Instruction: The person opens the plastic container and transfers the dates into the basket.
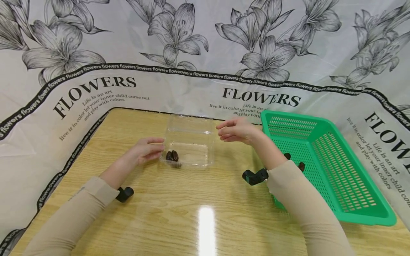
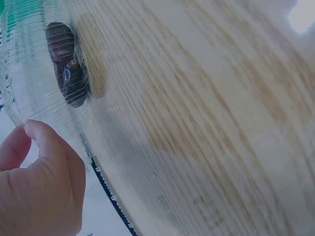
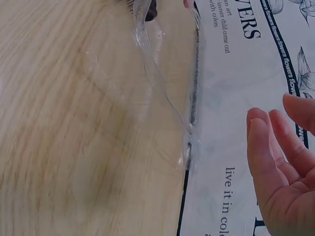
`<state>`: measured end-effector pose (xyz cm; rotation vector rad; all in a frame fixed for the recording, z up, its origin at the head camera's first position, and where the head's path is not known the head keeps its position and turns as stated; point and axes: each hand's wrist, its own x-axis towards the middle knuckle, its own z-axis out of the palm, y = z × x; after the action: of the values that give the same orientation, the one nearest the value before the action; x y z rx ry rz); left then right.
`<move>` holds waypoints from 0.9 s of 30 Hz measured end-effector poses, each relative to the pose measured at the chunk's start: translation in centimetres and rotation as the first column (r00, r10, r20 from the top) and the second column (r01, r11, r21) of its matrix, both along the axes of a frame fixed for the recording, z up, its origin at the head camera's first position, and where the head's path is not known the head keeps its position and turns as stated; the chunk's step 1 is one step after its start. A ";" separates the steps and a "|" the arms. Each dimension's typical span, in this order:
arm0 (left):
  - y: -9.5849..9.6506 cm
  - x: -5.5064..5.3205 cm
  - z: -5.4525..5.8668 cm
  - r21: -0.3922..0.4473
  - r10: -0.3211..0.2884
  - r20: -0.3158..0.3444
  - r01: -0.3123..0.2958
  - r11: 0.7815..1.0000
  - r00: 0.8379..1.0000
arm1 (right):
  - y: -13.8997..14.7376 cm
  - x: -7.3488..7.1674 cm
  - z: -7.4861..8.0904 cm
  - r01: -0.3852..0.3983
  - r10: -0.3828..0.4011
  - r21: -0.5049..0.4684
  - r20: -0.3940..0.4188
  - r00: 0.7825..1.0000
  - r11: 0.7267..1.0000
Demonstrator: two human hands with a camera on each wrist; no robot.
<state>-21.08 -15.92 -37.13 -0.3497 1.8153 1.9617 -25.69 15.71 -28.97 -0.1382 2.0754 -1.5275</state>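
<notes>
Plastic box, clear, lid raised, glossy dark-brown oval fruits inside

The right hand hung over the white cloth, its fingers loosely bent, holding nothing and apart from the clear box. The box's wavy rim slanted down the wooden table to the cloth's edge. A dark lump showed partly at the top, beside that rim. Black lettering marked the cloth.
</notes>
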 end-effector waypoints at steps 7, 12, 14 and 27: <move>0.1 0.1 -0.2 0.006 0.004 0.002 -0.004 1.000 1.000 | -3.1 0.2 -1.9 -0.063 0.063 -0.001 0.035 0.997 0.998; 0.0 0.1 -0.1 0.002 0.004 0.001 -0.004 1.000 1.000 | -5.1 0.3 -3.2 -0.077 0.077 0.005 0.040 0.996 0.997; 0.0 0.1 -0.1 0.002 0.003 0.002 -0.003 1.000 1.000 | -5.8 0.4 -3.7 -0.096 0.096 0.001 0.038 0.995 0.995; 0.1 -0.1 0.0 0.019 0.013 0.005 -0.013 1.000 1.000 | -10.1 0.7 -6.7 -0.100 0.100 0.092 0.001 0.995 0.991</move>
<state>-21.19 -15.86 -37.18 -0.3608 1.7946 1.9844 -25.01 5.64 -35.66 -0.2067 2.1048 -1.3706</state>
